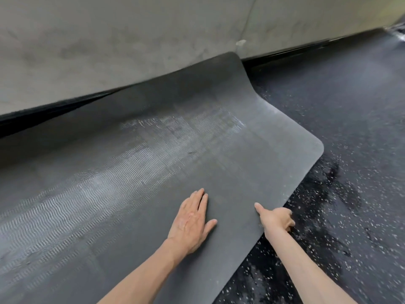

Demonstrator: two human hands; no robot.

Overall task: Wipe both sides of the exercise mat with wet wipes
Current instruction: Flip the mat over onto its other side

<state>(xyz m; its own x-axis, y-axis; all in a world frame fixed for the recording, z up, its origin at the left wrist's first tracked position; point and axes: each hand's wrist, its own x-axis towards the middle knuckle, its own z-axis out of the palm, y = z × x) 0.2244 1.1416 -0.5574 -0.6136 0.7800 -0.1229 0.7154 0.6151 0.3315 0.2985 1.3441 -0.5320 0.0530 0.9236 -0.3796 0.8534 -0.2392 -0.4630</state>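
Note:
A dark grey exercise mat [153, 163] lies across the floor, ribbed side up, with shiny damp streaks along its middle. Its far corner curls up against the wall. My left hand [192, 220] rests flat on the mat near its near edge, fingers straight. My right hand [276, 218] grips that near edge, thumb on top and fingers curled underneath. No wet wipe is in view.
A pale concrete wall [109, 47] with a black baseboard runs behind the mat. Black rubber flooring with white speckles [339, 194] spreads to the right, with a darker wet-looking patch beside the mat's corner.

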